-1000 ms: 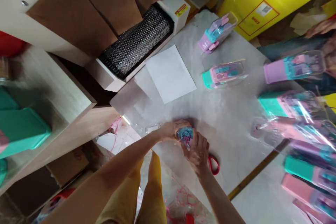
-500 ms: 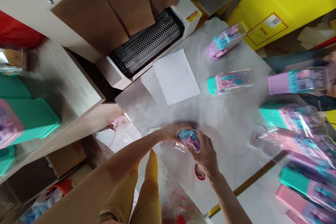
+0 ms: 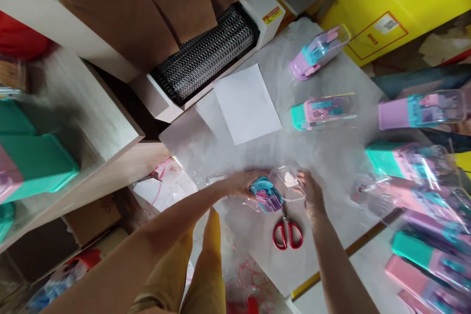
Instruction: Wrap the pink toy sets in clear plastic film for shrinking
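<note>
My left hand (image 3: 243,183) is closed around a blue and purple plastic case (image 3: 265,195) with small pieces visible in its top. In my right hand (image 3: 312,197) is a clear plastic cover (image 3: 282,177), apart from the case and just to its right. A pale pink spot shows through the cover near my fingertips. Scissors (image 3: 287,225) with red handles lie on the grey tabletop (image 3: 324,167) below the case, blades partly hidden under it. Clear plastic film sits by my left wrist.
A white paper sheet (image 3: 247,104) lies near a machine with a mesh roller (image 3: 209,56). Similar packed toy cases (image 3: 324,110) stand at the right. Green bins (image 3: 40,162) rest on the left shelf. A yellow box (image 3: 397,10) stands behind; another person's arm shows at right.
My right hand has moved right, away from the case, carrying the clear cover off it. The scissors, mostly covered before, now show. My left hand keeps its hold.
</note>
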The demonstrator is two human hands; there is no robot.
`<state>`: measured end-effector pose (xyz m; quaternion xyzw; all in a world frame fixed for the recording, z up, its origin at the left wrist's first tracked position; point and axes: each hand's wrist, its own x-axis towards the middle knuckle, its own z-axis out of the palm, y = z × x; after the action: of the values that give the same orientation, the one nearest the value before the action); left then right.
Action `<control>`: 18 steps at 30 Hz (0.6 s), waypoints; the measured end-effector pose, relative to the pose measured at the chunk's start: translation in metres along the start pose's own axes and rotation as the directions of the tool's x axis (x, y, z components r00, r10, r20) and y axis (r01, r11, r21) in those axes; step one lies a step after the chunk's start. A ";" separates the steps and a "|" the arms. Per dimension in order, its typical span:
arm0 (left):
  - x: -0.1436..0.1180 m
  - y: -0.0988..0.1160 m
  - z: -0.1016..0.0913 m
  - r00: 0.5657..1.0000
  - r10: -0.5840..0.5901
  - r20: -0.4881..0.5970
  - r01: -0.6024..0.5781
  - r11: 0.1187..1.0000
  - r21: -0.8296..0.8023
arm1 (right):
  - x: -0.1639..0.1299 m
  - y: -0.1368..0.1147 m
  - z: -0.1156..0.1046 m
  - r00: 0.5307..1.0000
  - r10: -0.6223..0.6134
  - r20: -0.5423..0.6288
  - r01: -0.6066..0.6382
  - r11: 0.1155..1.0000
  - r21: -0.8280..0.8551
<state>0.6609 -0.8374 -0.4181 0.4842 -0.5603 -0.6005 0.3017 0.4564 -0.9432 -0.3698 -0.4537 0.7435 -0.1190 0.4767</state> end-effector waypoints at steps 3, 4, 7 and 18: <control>-0.006 0.005 -0.004 0.997 -0.074 0.004 0.075 0.997 -0.009 | -0.031 0.001 -0.002 0.844 -0.331 -0.422 0.267 0.942 -0.204; -0.008 0.007 -0.005 0.995 -0.097 -0.005 0.097 0.995 -0.010 | -0.043 0.002 -0.002 0.758 -0.484 -0.437 0.380 0.872 -0.307; -0.017 0.013 -0.008 0.977 -0.199 -0.074 0.202 0.979 0.031 | -0.073 0.005 0.010 0.614 -0.785 -0.079 0.675 0.574 -0.464; -0.039 0.032 0.016 0.874 -0.325 -0.361 0.383 0.918 0.101 | -0.059 0.018 0.047 0.670 -0.738 0.080 0.709 0.605 -0.362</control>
<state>0.6540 -0.8024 -0.3797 0.6982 -0.4508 -0.5039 0.2355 0.4929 -0.8746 -0.3693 -0.7900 0.5225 -0.1796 0.2658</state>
